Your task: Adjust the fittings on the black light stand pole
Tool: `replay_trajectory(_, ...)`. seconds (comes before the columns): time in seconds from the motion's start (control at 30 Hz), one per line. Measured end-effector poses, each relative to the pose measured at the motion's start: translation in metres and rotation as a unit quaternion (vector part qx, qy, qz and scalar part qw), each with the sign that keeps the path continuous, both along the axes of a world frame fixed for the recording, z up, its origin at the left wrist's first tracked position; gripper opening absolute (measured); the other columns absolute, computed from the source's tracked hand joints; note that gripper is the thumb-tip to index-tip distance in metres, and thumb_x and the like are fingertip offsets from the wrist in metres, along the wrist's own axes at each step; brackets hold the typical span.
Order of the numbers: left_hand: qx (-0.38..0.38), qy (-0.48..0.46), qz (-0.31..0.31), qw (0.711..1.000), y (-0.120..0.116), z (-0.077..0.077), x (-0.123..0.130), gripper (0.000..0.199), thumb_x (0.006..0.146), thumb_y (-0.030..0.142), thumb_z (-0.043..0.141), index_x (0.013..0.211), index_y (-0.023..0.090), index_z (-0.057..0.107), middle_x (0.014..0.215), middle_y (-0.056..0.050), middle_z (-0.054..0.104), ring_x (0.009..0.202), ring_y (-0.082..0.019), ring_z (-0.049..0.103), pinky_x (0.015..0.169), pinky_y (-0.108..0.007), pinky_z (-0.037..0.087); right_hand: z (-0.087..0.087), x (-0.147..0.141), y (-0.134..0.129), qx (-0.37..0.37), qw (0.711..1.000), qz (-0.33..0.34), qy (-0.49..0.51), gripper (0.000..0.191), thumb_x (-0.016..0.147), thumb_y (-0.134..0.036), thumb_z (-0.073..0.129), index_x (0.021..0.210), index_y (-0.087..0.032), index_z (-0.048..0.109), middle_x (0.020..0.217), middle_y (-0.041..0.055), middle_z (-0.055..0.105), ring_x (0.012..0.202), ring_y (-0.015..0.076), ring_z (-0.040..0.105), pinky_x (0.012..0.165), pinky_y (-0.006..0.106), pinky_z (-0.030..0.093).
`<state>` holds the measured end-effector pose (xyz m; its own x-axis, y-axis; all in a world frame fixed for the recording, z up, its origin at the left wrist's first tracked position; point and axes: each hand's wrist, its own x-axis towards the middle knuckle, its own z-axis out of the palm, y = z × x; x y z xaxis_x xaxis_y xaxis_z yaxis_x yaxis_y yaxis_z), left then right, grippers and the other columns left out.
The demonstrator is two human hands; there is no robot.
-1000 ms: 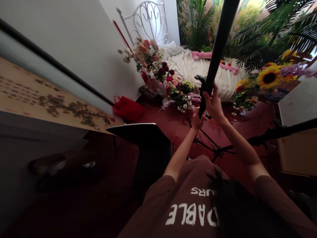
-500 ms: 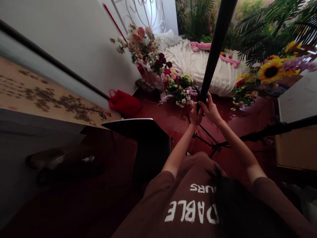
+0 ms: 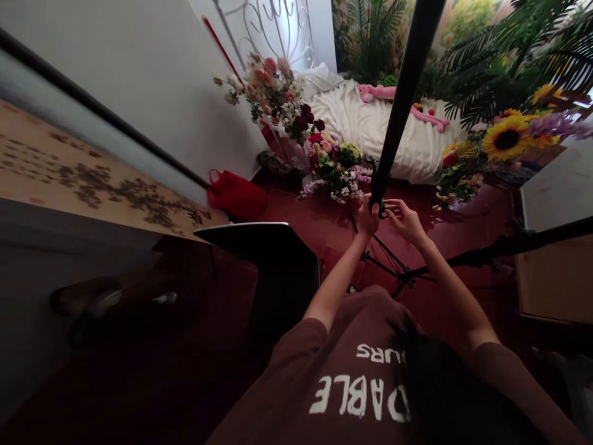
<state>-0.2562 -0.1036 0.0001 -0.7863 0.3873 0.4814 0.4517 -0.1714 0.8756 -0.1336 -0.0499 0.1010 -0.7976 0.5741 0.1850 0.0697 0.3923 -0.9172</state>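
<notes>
A black pole rises from a stand with thin black legs on the red floor. My left hand is closed round the lower part of the pole, just beside a small black knob. To the right of that knob is my right hand, its fingers apart and slightly bent, the fingertips close to the knob. Whether they touch it is too small to tell. Nothing shows in the right palm.
A black chair-like panel stands left of my arms. Flowers and a white-draped form lie ahead. A red bag rests by the left wall. Another black pole crosses at right, near sunflowers.
My right hand has come off the pole and moved slightly down and right, its fingers opening. My left hand still grips the pole, a little lower in view.
</notes>
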Motion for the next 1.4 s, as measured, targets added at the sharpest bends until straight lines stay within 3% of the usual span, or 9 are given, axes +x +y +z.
replay_trajectory(0.23, -0.034, -0.033, -0.013, 0.999, 0.0, -0.018, 0.0, 0.063, 0.086, 0.079, 0.033, 0.099, 0.021, 0.054, 0.07, -0.001, 0.061, 0.059, -0.013, 0.057, 0.057, -0.025, 0.04, -0.011, 0.009, -0.011, -0.109, 0.993, -0.045, 0.024, 0.038, 0.086, -0.048, 0.062, 0.116, -0.025, 0.057, 0.078, -0.0021, 0.069, 0.063, 0.0111, 0.067, 0.062, 0.023, 0.056)
replay_trajectory(0.43, -0.018, -0.027, -0.004, 0.999, 0.001, -0.019, 0.0, 0.065, 0.085, 0.079, 0.034, 0.099, 0.019, 0.056, 0.076, -0.004, 0.064, 0.065, -0.015, 0.06, 0.06, -0.025, 0.043, -0.016, 0.003, -0.007, -0.286, 0.957, -0.054, 0.004, 0.053, 0.081, -0.062, 0.061, 0.117, -0.024, 0.05, 0.067, -0.0048, 0.067, 0.057, 0.012, 0.067, 0.055, 0.022, 0.056)
replay_trajectory(0.5, -0.022, -0.026, -0.007, 0.999, 0.0, -0.02, -0.001, 0.065, 0.085, 0.079, 0.035, 0.1, 0.019, 0.056, 0.076, -0.004, 0.064, 0.066, -0.015, 0.06, 0.061, -0.025, 0.043, -0.018, 0.006, -0.007, -0.26, 0.964, -0.049, 0.003, 0.057, 0.078, -0.063, 0.065, 0.116, -0.024, 0.051, 0.069, -0.004, 0.068, 0.057, 0.0124, 0.067, 0.055, 0.023, 0.056)
replay_trajectory(0.6, -0.025, -0.024, -0.008, 0.999, 0.0, -0.021, -0.001, 0.065, 0.085, 0.079, 0.034, 0.1, 0.02, 0.057, 0.076, -0.003, 0.064, 0.067, -0.015, 0.061, 0.061, -0.024, 0.043, -0.02, 0.011, -0.01, -0.129, 0.99, -0.058, 0.006, 0.056, 0.074, -0.061, 0.072, 0.112, -0.024, 0.055, 0.073, -0.0018, 0.07, 0.063, 0.0148, 0.069, 0.058, 0.025, 0.056)
replay_trajectory(0.77, -0.031, -0.029, 0.0, 0.999, 0.001, -0.021, 0.0, 0.063, 0.085, 0.079, 0.034, 0.099, 0.021, 0.056, 0.07, -0.001, 0.062, 0.062, -0.013, 0.059, 0.059, -0.023, 0.042, -0.02, 0.013, -0.011, 0.016, 0.995, -0.09, -0.036, 0.052, 0.081, -0.066, 0.062, 0.107, -0.021, 0.061, 0.074, 0.0036, 0.074, 0.067, 0.0201, 0.072, 0.061, 0.029, 0.055)
replay_trajectory(1.0, -0.018, -0.03, 0.003, 0.999, 0.0, -0.018, 0.002, 0.065, 0.084, 0.08, 0.034, 0.098, 0.02, 0.055, 0.068, 0.0, 0.062, 0.058, -0.012, 0.058, 0.054, -0.022, 0.04, -0.019, 0.009, -0.011, 0.062, 0.986, -0.128, -0.083, 0.055, 0.087, -0.075, 0.046, 0.089, -0.022, 0.063, 0.059, 0.0024, 0.07, 0.058, 0.0201, 0.069, 0.059, 0.028, 0.051)
replay_trajectory(1.2, -0.022, -0.033, -0.012, 0.999, 0.0, -0.021, 0.0, 0.064, 0.084, 0.079, 0.036, 0.102, 0.02, 0.056, 0.069, 0.0, 0.062, 0.058, -0.013, 0.06, 0.056, -0.023, 0.043, -0.015, 0.001, -0.007, 0.109, 0.973, -0.151, -0.138, 0.064, 0.09, -0.077, 0.033, 0.066, -0.024, 0.059, 0.043, 0.0006, 0.056, 0.047, 0.0185, 0.06, 0.054, 0.027, 0.043)
replay_trajectory(1.27, -0.034, -0.031, -0.007, 0.999, -0.001, -0.023, 0.0, 0.063, 0.085, 0.078, 0.037, 0.104, 0.021, 0.057, 0.074, -0.002, 0.064, 0.064, -0.014, 0.062, 0.06, -0.024, 0.046, -0.015, -0.001, -0.006, 0.094, 0.975, -0.15, -0.13, 0.065, 0.088, -0.079, 0.033, 0.062, -0.024, 0.057, 0.043, 0.0007, 0.055, 0.045, 0.0173, 0.057, 0.052, 0.027, 0.042)
replay_trajectory(1.4, -0.04, -0.021, 0.004, 0.999, -0.008, -0.021, 0.007, 0.057, 0.091, 0.07, 0.037, 0.116, 0.022, 0.057, 0.096, -0.008, 0.069, 0.087, -0.019, 0.067, 0.078, -0.031, 0.052, -0.019, 0.005, -0.005, -0.026, 0.991, -0.106, -0.075, 0.065, 0.082, -0.082, 0.042, 0.064, -0.022, 0.059, 0.044, -0.0005, 0.056, 0.041, 0.0145, 0.056, 0.048, 0.025, 0.044)
